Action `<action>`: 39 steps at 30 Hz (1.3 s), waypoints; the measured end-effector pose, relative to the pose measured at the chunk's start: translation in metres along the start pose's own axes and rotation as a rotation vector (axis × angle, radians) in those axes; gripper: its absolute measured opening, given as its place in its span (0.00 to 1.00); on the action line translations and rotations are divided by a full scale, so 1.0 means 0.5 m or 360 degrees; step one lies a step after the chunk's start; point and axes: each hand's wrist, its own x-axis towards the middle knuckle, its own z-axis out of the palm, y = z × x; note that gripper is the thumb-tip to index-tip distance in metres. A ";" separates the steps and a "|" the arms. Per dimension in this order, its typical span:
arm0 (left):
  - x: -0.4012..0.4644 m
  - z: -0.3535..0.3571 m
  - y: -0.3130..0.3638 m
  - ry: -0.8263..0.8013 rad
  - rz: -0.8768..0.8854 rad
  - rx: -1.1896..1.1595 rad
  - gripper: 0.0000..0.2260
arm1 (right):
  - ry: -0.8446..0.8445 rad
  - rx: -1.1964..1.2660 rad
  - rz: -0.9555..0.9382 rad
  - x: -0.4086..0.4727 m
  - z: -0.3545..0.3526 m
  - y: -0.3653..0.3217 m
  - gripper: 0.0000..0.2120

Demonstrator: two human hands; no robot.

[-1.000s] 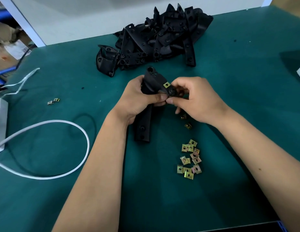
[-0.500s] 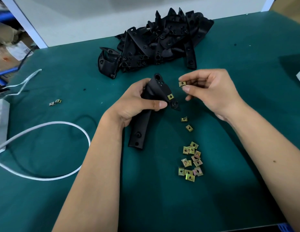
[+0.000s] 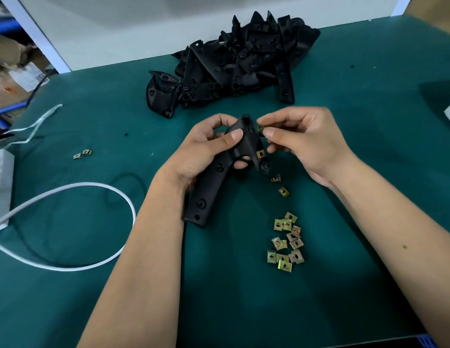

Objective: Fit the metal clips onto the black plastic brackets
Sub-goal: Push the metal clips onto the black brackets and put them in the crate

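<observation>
Gripping the black bracket [image 3: 220, 172] above the green table [image 3: 369, 146], the left hand [image 3: 201, 151] steadies it; the right hand [image 3: 304, 141] pinches a metal clip [image 3: 262, 127] against its top end.

Head view, downward over table [image 3: 93, 310]

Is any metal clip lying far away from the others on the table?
Yes. Two clips lie alone on the left, near the white cable, far from the main clip group by the right forearm.
</observation>
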 end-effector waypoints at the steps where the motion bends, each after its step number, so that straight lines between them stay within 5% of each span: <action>1: -0.001 0.000 -0.001 -0.0005 0.0017 -0.0037 0.04 | -0.0004 0.0064 0.0024 0.000 0.002 0.000 0.09; 25: -0.002 0.006 0.000 -0.0037 0.0037 -0.0028 0.06 | 0.0151 0.0204 0.0087 -0.001 0.017 0.010 0.04; 39: -0.001 0.011 0.002 -0.0029 -0.0022 -0.0010 0.07 | 0.0102 0.0523 0.0437 -0.003 0.024 0.008 0.08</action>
